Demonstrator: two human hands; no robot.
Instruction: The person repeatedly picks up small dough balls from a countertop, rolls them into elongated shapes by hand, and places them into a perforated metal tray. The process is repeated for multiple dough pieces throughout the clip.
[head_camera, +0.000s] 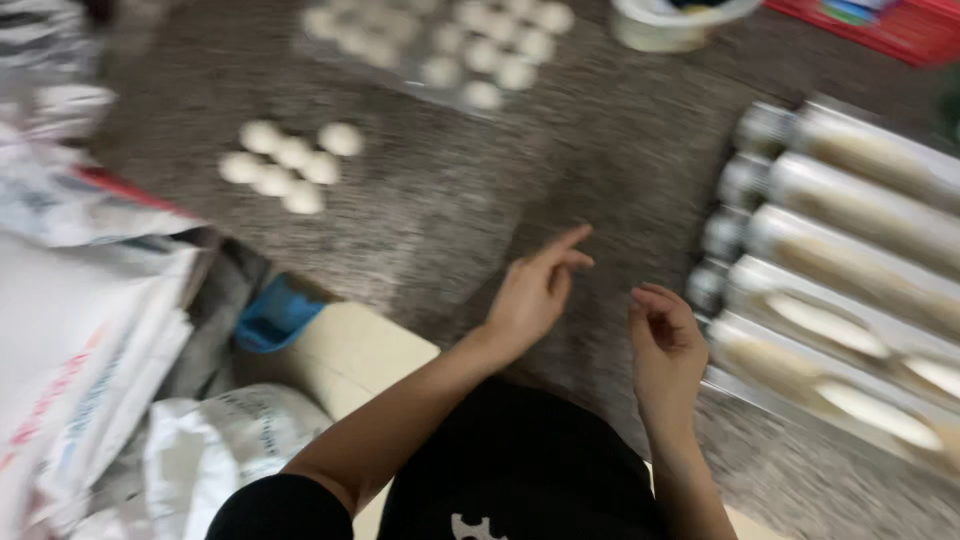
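Speckled table (480, 210) | both hands empty, fingers loosely curled | right hand (665, 345) nearer wrapped rolls (850, 290) at right edge | left hand (530, 295) beside it | rolls' long axes run left-right

Single view only: a head-worn camera, looking steeply down and forward over the wearer's lap onto a grey speckled tabletop (450, 200); the left hand (530, 295) and right hand (665, 345) sit low centre, close to the lens; the far tabletop edge lies at the top of frame; the picture is motion-blurred, so fine detail cannot be told; no second view shares the scene.
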